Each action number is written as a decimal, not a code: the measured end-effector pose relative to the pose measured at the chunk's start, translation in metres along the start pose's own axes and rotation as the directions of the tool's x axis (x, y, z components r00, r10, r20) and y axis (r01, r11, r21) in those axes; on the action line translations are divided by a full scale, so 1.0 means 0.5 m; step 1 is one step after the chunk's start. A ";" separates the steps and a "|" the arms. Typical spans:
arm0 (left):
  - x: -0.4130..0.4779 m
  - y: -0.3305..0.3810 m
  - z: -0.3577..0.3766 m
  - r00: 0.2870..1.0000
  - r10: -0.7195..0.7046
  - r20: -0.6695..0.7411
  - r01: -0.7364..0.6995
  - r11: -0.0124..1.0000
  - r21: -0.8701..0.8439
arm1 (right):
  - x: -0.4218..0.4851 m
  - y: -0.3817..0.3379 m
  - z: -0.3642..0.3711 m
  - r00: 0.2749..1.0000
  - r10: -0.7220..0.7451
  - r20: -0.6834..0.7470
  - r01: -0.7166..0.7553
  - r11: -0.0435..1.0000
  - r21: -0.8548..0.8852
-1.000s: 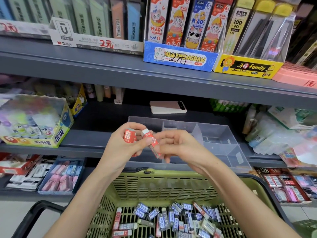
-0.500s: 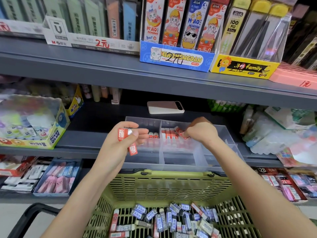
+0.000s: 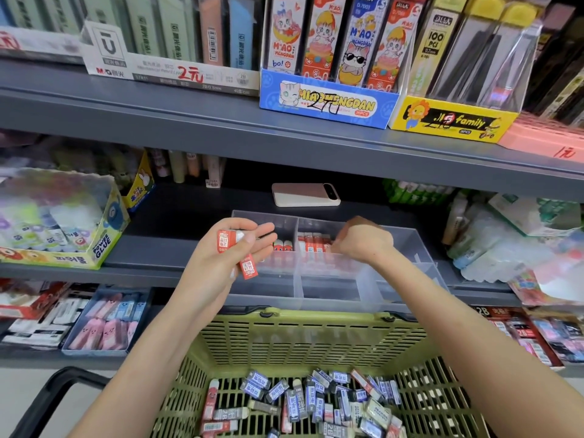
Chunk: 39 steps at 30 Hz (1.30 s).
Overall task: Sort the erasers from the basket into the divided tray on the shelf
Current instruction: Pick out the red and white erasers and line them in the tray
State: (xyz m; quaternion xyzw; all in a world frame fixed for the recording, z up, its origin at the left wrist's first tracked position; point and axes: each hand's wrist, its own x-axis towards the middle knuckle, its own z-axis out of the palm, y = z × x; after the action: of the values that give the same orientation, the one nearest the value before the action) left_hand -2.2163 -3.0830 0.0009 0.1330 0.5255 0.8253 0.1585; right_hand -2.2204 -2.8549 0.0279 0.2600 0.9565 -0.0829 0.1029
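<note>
Parted from the left hand (image 3: pixel 221 260), whose loosened fingers are still gripping two red erasers (image 3: pixel 226 241), the right hand (image 3: pixel 363 240) is dipping curled fingers, grip hidden, beside the eraser row (image 3: pixel 313 241) in the divided tray (image 3: pixel 414 245).

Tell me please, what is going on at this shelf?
A person is sorting erasers from the green basket into the clear divided tray on the shelf. The left hand holds red erasers near the tray. The right hand dips, fingers curled, into the back middle compartment beside a row of red erasers. Many more lie in the basket.
</note>
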 end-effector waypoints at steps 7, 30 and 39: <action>0.006 0.001 0.021 0.999 -0.041 0.036 0.047 0.978 -0.202 | -0.128 -0.044 -0.008 0.907 -0.365 -0.208 0.416 0.706 0.573; -0.005 0.020 -0.034 0.955 0.098 -0.281 -0.111 0.993 -0.029 | -0.067 -0.125 -0.016 0.951 -0.252 0.176 -0.045 0.450 0.892; 0.002 0.026 -0.056 0.940 0.042 -0.339 -0.041 0.999 0.011 | -0.036 -0.179 -0.014 0.932 -0.363 -0.019 0.324 0.806 0.495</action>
State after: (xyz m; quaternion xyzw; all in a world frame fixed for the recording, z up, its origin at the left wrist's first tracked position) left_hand -2.2297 -3.1109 0.0010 0.0004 0.5438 0.8379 0.0481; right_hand -2.2525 -2.9383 0.0485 0.0966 0.9304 -0.3496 0.0533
